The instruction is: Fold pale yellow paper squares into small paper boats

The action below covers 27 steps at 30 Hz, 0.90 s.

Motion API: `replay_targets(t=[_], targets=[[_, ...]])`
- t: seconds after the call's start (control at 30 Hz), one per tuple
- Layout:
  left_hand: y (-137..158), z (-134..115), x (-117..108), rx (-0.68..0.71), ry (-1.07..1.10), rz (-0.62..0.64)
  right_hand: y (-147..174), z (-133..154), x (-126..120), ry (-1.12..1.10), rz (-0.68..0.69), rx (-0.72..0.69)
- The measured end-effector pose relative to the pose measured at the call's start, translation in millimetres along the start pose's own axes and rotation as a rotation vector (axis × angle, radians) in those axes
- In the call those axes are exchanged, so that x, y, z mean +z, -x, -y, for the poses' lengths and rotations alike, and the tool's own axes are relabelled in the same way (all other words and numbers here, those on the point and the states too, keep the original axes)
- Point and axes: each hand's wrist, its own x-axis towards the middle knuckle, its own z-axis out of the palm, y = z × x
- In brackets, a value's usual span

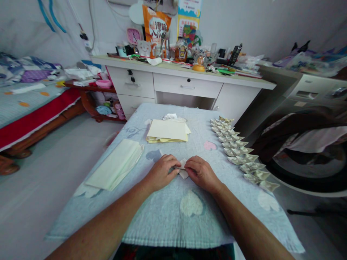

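Observation:
Between my two hands, low over the cloth-covered table, is a small folded piece of paper (183, 174), whitish and partly hidden by my fingers. My left hand (166, 169) pinches its left side between thumb and fingers. On the other side my right hand (201, 172) grips the paper's right edge with bent fingers. Several folded paper boats (238, 151) stand in rows along the table's right edge. Beyond my hands lies a stack of cream and yellow paper sheets (168, 130). To the left rests a pile of pale green-white paper (116, 164).
A light blue cloth (151, 216) with heart patterns covers the table. Behind it stands a white desk (187, 85) crowded with jars, an orange bag (155, 30) and a pink clock (133, 36). A bed (35, 97) is at left, a washing machine (306, 144) at right.

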Motion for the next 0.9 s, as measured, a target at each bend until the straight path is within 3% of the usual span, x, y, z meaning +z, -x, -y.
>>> replay_targets(t=[0.5,0.9], targets=[[-0.3,-2.3,2.4,0.071,-0.072,0.068,0.0,2.9,1.1,-0.075,0.099,0.043],[-5.4,4.2,6.6,0.033,-0.151,0.067,0.5,-0.4,-4.5,-0.057,0.148,0.121]])
